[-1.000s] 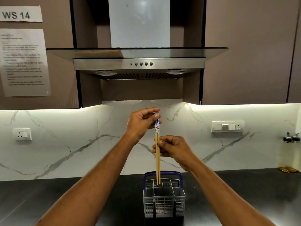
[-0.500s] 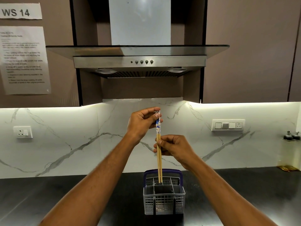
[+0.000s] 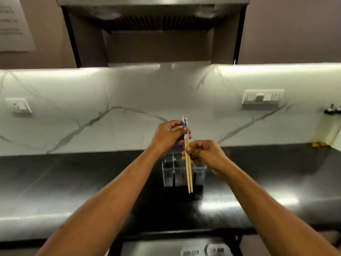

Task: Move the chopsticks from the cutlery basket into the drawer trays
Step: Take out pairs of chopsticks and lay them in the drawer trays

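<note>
A pair of wooden chopsticks (image 3: pixel 188 172) with blue-and-white patterned tops hangs nearly upright in front of me, tips down and clear of the basket. My left hand (image 3: pixel 167 136) pinches the patterned top end. My right hand (image 3: pixel 203 155) grips the shafts a little lower. Behind the chopsticks, the grey cutlery basket (image 3: pixel 173 174) with a purple handle stands on the black counter; its compartments look empty as far as I can see. An open drawer (image 3: pixel 166 246) shows at the bottom edge, with pale trays (image 3: pixel 217 249) inside, blurred.
The black counter (image 3: pixel 73 182) runs left to right under a white marble backsplash. A socket (image 3: pixel 18 106) sits on the wall at left, a switch plate (image 3: pixel 263 97) at right. Two small bottles (image 3: pixel 332 109) stand far right. A range hood (image 3: pixel 153 13) hangs overhead.
The chopsticks have been lifted out of the basket and now hang in front of it. The view has tilted down, bringing the counter's front edge and the drawer into sight.
</note>
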{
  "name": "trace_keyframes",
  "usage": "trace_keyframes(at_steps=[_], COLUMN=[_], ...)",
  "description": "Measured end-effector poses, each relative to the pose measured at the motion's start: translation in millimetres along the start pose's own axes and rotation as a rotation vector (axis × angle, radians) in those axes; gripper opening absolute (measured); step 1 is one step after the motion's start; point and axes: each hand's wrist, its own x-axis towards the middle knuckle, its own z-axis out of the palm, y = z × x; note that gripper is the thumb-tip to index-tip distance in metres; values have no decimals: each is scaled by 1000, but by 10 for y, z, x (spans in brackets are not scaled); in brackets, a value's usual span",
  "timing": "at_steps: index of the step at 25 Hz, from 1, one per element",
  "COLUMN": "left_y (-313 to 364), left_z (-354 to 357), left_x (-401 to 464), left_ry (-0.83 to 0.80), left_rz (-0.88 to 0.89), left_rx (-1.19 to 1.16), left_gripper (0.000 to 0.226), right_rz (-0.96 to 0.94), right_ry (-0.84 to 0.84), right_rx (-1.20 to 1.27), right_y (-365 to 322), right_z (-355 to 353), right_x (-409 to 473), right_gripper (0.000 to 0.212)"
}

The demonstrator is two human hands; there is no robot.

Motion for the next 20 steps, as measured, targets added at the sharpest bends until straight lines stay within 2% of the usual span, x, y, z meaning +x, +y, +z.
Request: trace_keyframes(at_steps=[5,8,13,17,20], left_y=[-1090,-1871,-2799,-3210,-3413], left_z=[255,412,538,579,581], left_x=[-515,-911,-1630,-1896,-1987], left_ry=[-47,-65,-93,-77,-104], left_rz=[-254,-410,-585,-699,-798], left_rx=[-78,-103,-65,-89,35], left_gripper=[25,17,15,18,15], right_rz=[258,428,621,689,697], right_ry=[24,46,-34,-48,-61], right_rx=[-9,-122,-175,-354,-614], right_y=[1053,1798,2651,3070,3243], right_z=[-9,62,188,301,416], right_x=[-406,-794,-1387,-1536,-1577], right_gripper=[11,12,15,14,18])
